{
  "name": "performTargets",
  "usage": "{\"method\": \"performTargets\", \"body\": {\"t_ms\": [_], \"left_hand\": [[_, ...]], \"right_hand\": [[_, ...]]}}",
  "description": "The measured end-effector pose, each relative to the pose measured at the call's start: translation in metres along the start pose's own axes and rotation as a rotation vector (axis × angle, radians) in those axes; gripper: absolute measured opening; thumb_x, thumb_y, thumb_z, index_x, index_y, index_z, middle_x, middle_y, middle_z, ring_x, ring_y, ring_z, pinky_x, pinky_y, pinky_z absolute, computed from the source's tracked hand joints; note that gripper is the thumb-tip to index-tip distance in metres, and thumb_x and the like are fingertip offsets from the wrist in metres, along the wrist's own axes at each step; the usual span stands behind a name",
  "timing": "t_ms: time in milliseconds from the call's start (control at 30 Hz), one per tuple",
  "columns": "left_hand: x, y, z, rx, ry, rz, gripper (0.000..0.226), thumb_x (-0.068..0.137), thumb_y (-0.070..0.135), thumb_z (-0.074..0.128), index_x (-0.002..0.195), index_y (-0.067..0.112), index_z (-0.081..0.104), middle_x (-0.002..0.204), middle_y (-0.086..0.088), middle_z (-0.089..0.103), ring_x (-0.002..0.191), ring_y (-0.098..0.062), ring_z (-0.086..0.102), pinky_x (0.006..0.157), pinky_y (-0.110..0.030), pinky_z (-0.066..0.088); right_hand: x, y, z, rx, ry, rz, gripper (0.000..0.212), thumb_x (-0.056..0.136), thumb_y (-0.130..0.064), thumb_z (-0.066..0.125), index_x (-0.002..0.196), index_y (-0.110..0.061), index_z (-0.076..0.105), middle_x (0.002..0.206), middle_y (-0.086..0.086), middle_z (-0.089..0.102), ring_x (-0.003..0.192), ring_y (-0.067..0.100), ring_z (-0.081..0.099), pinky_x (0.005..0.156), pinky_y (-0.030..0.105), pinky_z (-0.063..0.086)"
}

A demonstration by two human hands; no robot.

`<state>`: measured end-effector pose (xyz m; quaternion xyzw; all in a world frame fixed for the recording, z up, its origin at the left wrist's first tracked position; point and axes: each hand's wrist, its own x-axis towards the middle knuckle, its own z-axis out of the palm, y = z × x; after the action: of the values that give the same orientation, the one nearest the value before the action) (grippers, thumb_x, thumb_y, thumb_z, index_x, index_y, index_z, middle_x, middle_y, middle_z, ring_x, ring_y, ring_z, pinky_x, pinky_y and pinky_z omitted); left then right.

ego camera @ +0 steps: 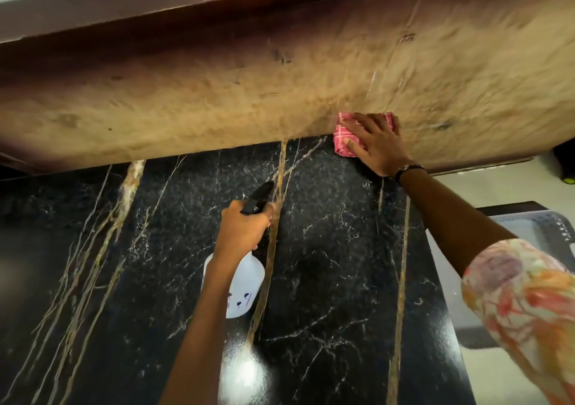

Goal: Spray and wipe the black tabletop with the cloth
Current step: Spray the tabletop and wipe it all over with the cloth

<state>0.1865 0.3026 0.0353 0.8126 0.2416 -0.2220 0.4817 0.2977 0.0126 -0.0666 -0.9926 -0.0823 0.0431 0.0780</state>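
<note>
The black tabletop [326, 264] has white and gold veins and fills the lower middle of the head view. My left hand [244, 228] grips a white spray bottle [245, 289] by its black nozzle head [258, 199], held above the middle of the table and pointing away from me. My right hand [376, 143] lies flat, fingers spread, pressing a folded red checked cloth [345, 143] at the far edge of the tabletop, where the table meets the tan wall.
A tan, mottled wall surface [280, 93] rises behind the table with a dark brown ledge [186, 3] above it. To the right of the table lie a pale floor [513, 183] and a grey plastic object [529, 233]. A floral sleeve covers my right upper arm.
</note>
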Motion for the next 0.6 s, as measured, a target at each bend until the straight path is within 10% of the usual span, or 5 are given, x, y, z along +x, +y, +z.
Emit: {"method": "performTargets", "body": {"t_ms": [600], "left_hand": [[0.019, -0.038, -0.096, -0.117, 0.113, -0.044, 0.024, 0.086, 0.028, 0.065, 0.067, 0.014, 0.060, 0.073, -0.010, 0.066, 0.042, -0.017, 0.044, 0.045, -0.027, 0.039]], "right_hand": [[0.027, -0.119, 0.022, -0.047, 0.029, 0.032, 0.075, 0.086, -0.062, 0.007, 0.140, -0.022, 0.039, 0.137, 0.010, 0.047, 0.121, 0.037, 0.042, 0.105, 0.063, 0.020]]}}
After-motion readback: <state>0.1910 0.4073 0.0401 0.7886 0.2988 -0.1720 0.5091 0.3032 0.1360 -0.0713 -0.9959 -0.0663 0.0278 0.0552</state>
